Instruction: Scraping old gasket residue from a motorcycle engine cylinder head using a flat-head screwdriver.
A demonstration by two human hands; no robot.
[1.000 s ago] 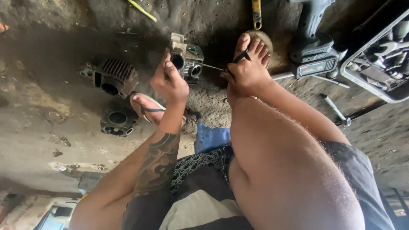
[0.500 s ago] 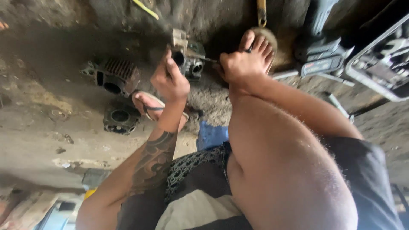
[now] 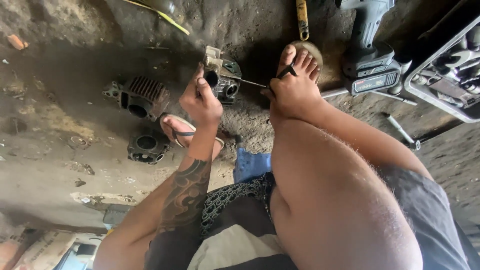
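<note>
My left hand (image 3: 201, 102) grips a small grey metal engine part (image 3: 221, 75) with round ports and holds it just above the dirt floor. My right hand (image 3: 289, 97) is closed on a thin metal rod tool (image 3: 250, 83), and the tool's tip touches the right side of the part. Behind my right hand is my right foot in a sandal (image 3: 301, 56). My left foot in a sandal (image 3: 176, 131) lies under my left wrist. My raised right knee fills the lower middle of the view.
A finned cylinder block (image 3: 142, 97) and a second dark engine casting (image 3: 147, 147) lie to the left. A cordless power driver (image 3: 372, 62), a yellow-handled tool (image 3: 301, 17), a spanner (image 3: 400, 129) and a crate of tools (image 3: 450, 75) lie to the right. A blue cloth (image 3: 250, 165) lies under me.
My right hand has shifted slightly left, bringing the rod's tip up to the part. My left hand keeps its hold on the part in nearly the same place.
</note>
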